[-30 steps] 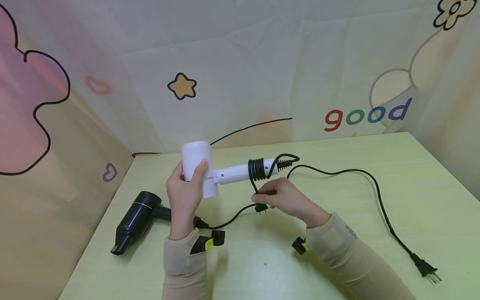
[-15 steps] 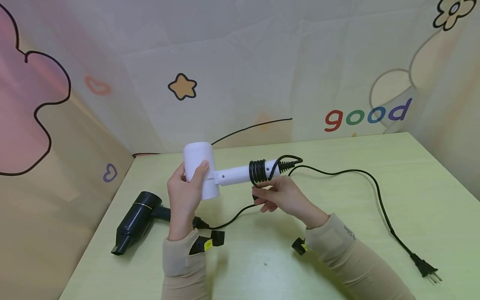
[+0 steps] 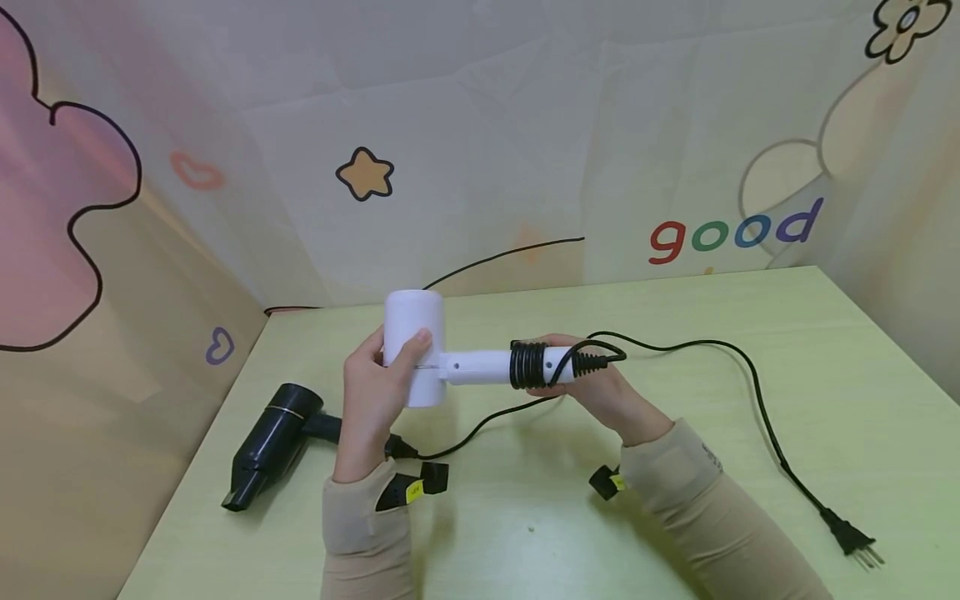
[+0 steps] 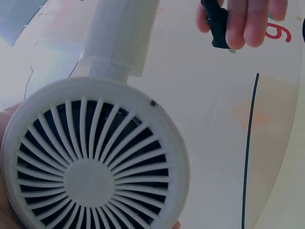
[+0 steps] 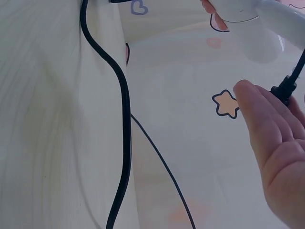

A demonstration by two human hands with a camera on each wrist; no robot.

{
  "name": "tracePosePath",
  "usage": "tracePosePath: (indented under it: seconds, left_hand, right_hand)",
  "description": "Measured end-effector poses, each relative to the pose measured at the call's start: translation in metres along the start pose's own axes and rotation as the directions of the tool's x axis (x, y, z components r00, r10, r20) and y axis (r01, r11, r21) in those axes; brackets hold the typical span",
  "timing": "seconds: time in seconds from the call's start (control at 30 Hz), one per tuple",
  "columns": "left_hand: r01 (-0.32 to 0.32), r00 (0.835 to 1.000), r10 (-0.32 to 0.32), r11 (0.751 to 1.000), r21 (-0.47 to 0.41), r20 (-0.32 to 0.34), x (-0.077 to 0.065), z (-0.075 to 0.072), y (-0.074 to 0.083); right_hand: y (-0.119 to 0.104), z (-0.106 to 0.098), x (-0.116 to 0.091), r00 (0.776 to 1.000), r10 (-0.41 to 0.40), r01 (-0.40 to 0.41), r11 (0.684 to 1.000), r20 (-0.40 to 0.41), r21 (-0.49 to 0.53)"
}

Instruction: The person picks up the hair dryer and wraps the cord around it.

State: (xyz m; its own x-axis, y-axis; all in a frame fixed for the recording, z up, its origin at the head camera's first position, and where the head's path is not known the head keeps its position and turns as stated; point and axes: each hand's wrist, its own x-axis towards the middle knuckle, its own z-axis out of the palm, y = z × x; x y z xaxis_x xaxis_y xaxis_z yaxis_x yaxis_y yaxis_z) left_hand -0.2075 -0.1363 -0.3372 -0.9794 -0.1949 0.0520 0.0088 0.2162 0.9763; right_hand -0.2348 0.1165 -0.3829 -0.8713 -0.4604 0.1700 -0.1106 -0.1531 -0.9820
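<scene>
My left hand (image 3: 373, 392) grips the barrel of a white hair dryer (image 3: 414, 333), thumb across its front, handle pointing right. In the left wrist view the dryer's slatted grille (image 4: 90, 176) fills the lower left. A black cord (image 3: 527, 365) is wound in several turns round the handle, and a loop bends back from its end. My right hand (image 3: 611, 396) is behind the handle, which hides most of its fingers. The wrist views show it pinching the cord's black plug (image 4: 219, 28) between its fingers, and that plug (image 5: 284, 90) stands clear of the handle.
A black hair dryer (image 3: 273, 446) lies on the table (image 3: 510, 533) at the left, partly behind my left forearm. Its cord (image 3: 701, 342) runs behind my right hand and across to a pronged plug (image 3: 851, 535) at the right. A printed backdrop (image 3: 480, 167) stands behind the table.
My right hand has gone from below the handle, holding the hanging plug, to behind it, carrying the cord's end round. The white hair dryer has shifted slightly right and down and lies more level.
</scene>
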Motion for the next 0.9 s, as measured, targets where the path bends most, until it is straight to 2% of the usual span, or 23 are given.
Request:
tracePosePath:
  seconds: [0.13, 0.23, 0.3, 0.4, 0.5, 0.6, 0.9]
  left_hand:
    - [-0.004, 0.999, 0.004, 1.0, 0.009, 0.034, 0.0, 0.0, -0.002]
    - [-0.006, 0.998, 0.005, 1.0, 0.014, 0.056, -0.001, 0.0, -0.002]
    - [-0.005, 0.998, 0.004, 1.0, 0.023, 0.07, -0.001, 0.0, -0.002]
    - [-0.01, 0.996, 0.006, 0.999, 0.043, 0.093, -0.001, -0.001, -0.002]
    - [-0.017, 0.993, 0.009, 0.998, 0.065, 0.116, -0.001, -0.001, -0.003]
    - [-0.021, 0.989, 0.01, 0.997, 0.076, 0.145, -0.001, -0.001, -0.003]
    - [-0.028, 0.978, 0.005, 0.994, 0.105, 0.208, 0.0, 0.001, -0.005]
  right_hand:
    - [0.002, -0.002, -0.003, 0.994, -0.083, 0.079, 0.996, 0.078, 0.045]
    - [-0.003, 0.001, -0.005, 0.992, -0.096, 0.094, 0.995, 0.076, 0.033]
    - [-0.01, 0.006, -0.006, 0.996, -0.073, 0.073, 0.997, 0.047, 0.005]
    - [-0.023, 0.013, -0.008, 1.0, 0.013, -0.013, 0.999, -0.01, -0.03]
    - [-0.029, 0.013, -0.009, 0.998, 0.069, -0.069, 0.998, -0.012, -0.003]
    - [-0.029, 0.011, -0.009, 0.996, 0.09, -0.089, 0.996, -0.002, 0.02]
    - [-0.013, 0.001, -0.003, 0.993, 0.12, -0.121, 0.993, -0.008, -0.017]
